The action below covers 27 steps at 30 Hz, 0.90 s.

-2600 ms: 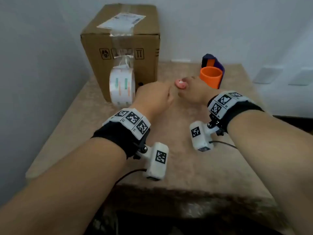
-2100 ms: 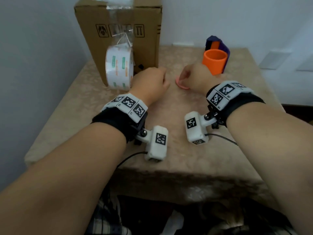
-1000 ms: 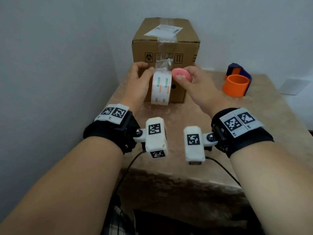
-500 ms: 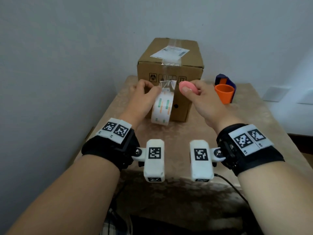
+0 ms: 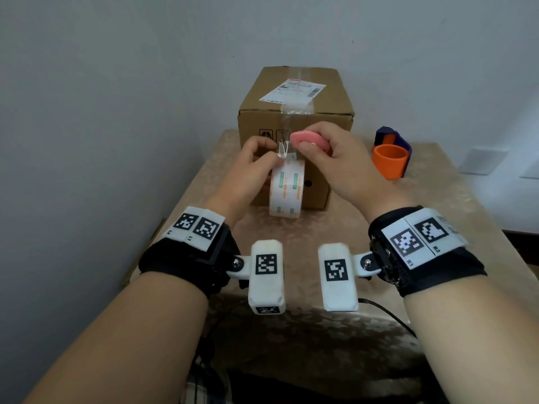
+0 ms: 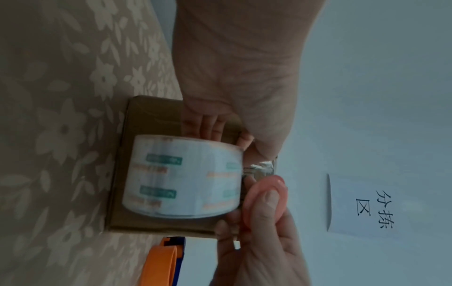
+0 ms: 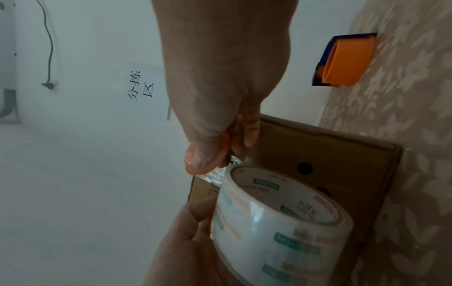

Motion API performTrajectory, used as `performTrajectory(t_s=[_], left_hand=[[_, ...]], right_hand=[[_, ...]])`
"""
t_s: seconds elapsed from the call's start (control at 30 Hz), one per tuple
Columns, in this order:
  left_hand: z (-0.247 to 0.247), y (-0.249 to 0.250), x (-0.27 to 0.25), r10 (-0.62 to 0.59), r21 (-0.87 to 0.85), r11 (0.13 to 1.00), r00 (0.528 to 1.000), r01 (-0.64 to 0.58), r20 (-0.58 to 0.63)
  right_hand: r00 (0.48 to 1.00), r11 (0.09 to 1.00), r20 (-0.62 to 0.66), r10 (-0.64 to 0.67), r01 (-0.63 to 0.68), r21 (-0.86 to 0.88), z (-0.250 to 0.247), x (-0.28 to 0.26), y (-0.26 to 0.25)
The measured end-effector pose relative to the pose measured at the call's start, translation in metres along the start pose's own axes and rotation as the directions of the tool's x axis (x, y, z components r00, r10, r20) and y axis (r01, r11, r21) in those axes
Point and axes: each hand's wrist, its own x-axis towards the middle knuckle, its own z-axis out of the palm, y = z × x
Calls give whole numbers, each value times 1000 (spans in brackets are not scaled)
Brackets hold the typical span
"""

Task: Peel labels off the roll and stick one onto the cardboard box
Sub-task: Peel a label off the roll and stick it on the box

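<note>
Both hands are raised in front of the cardboard box [image 5: 294, 123], which stands at the back of the worktop [image 5: 437, 205]. Her left hand [image 5: 250, 173] grips the roll [image 5: 287, 191] upright, thumb and fingers pinching its crumpled loose end [image 5: 283, 148]. Curled round a small pink disc [image 5: 309, 139], the right hand [image 5: 344, 170] brings its edge up to that loose end, seemingly touching it. An orange ring [image 5: 389, 160] sits to the right.

Our left hand [image 6: 234, 92] grips the clear printed tape roll [image 6: 183, 176] before the brown cardboard box [image 6: 127, 154]; beside the roll, our right hand [image 6: 259, 241] pinches a pink oval cutter [image 6: 269, 195].
</note>
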Motion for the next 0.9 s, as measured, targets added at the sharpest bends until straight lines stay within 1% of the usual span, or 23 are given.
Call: performTrajectory(t_s=[0.07,0.13,0.27,0.37,0.43,0.57,0.67,0.9], left_hand=[[0,0,0,-30,-37,999,999,30,17],[1,1,-2,-37,-46,998,999,38,20],[2,1,-3,56,-18,998,998,-56,16],[2,0,-4,80,-25,997,995,-78,55],[2,-1,-5,74,-40,997,994,-71,76],[2,-5,-2,26,-91,996,994,-17,104],[3,-7,1,4,-144,990,996,8,86],[5,-8,3,1,-158,987,996,14,93]], right_hand=[[1000,999,23,8,-9,46,2,0,1],[998,995,36,43,-46,91,2,0,3],[995,987,55,79,-86,133,2,1,4],[995,985,54,81,-89,151,2,0,4],[995,983,54,80,-88,161,2,0,4],[997,982,43,68,-74,176,2,1,5],[998,983,36,47,-53,174,2,0,6],[997,981,32,68,-73,180,2,-1,5]])
